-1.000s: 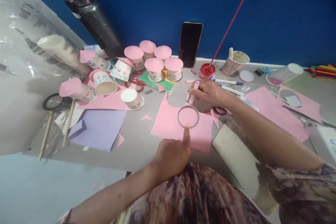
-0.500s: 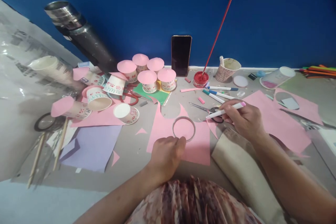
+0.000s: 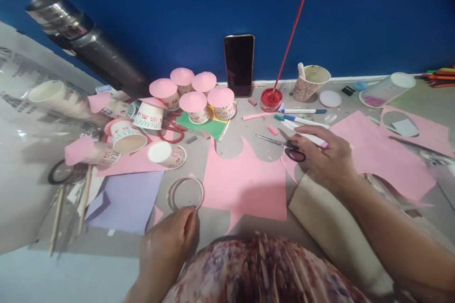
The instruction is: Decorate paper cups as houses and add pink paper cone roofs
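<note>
Gripping a ring [image 3: 203, 193], the fingers of the left hand [image 3: 168, 239] sit before crowded pink-topped cups [image 3: 193, 102], while the right hand [image 3: 330, 158] holds a marker [image 3: 316, 140] just beside black-handled scissors [image 3: 285, 144].

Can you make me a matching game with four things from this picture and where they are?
Things:
1. phone
2. ring
3. red stick
4. marker

Places:
A. in the right hand
B. standing in the small red pot
C. propped up against the blue wall
D. at the fingertips of the left hand

Right pairs: 1-C, 2-D, 3-B, 4-A
</note>
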Action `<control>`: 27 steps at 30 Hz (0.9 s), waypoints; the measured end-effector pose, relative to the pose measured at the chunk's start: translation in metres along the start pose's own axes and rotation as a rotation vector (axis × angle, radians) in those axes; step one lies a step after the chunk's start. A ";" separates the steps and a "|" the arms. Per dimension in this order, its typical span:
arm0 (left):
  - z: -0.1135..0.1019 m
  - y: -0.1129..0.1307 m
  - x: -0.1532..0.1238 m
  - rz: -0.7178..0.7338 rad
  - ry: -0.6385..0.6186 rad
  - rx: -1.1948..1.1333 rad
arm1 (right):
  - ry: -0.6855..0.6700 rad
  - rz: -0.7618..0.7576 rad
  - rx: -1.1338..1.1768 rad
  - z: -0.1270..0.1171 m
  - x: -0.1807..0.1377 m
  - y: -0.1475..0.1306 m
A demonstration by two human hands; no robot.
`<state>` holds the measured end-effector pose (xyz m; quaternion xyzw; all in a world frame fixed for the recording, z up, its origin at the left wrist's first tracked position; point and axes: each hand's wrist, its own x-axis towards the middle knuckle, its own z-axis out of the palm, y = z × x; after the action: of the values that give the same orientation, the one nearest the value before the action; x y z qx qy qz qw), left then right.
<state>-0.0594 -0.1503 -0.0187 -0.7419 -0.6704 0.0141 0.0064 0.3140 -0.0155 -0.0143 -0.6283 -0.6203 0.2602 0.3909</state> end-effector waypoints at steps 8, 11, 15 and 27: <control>-0.029 0.012 0.048 -0.104 0.072 -0.232 | -0.173 -0.355 -0.393 0.000 0.004 0.018; -0.034 0.026 0.092 -0.020 0.046 -0.171 | -0.155 -0.326 -0.501 -0.001 0.005 0.020; -0.027 0.040 0.133 0.013 -0.059 -0.096 | -0.142 -0.310 -0.542 -0.001 0.006 0.019; -0.048 0.023 0.123 -0.199 -0.174 -1.316 | -0.158 -0.301 -0.603 -0.001 0.010 0.019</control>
<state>-0.0228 -0.0296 0.0272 -0.5220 -0.6024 -0.3387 -0.5000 0.3264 -0.0041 -0.0273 -0.5948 -0.7834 0.0525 0.1723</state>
